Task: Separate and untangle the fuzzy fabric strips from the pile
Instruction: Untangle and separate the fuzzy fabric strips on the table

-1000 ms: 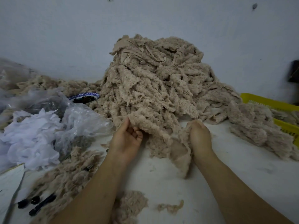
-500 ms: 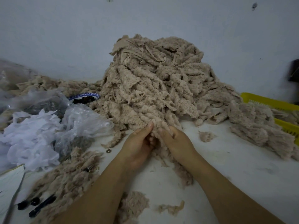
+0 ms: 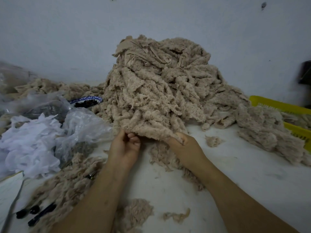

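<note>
Farther apart now, left hand (image 3: pixel 124 148) and right hand (image 3: pixel 186 147), both grips tight on one fuzzy strip (image 3: pixel 151 132)

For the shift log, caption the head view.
Left hand and right hand grip a beige fuzzy fabric strip from the pile.

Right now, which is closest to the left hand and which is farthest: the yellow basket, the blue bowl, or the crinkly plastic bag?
From the left hand, in the head view:
1. The plastic bag, just to its left.
2. The blue bowl, farther back on the left.
3. The yellow basket, far across on the right.
</note>
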The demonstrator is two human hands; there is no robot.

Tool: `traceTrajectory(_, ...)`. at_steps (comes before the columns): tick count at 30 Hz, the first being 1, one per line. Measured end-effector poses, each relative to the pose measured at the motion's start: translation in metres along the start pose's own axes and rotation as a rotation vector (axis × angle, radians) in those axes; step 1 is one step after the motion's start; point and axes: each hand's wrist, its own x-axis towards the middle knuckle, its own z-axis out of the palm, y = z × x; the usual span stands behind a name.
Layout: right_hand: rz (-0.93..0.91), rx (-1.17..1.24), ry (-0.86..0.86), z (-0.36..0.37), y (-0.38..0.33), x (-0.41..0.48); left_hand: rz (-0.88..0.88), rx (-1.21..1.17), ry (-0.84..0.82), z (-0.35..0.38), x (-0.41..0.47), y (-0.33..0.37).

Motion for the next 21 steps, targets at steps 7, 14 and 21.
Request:
traceTrajectory(7,-0.065,0.025,-0.127,0.010,-0.006,-0.005,-0.172,0.507,-0.220,0.007,-0.012,-0.027)
traceTrajectory(14,-0.049,-0.039,-0.372,0.016,-0.003,-0.013,-0.053,0.290,-0.066,0.002,-0.003,-0.007)
traceTrajectory(21,0.027,0.046,-0.188,0.007,-0.007,-0.006,0.053,-0.042,-0.054,0.000,0.007,0.006)
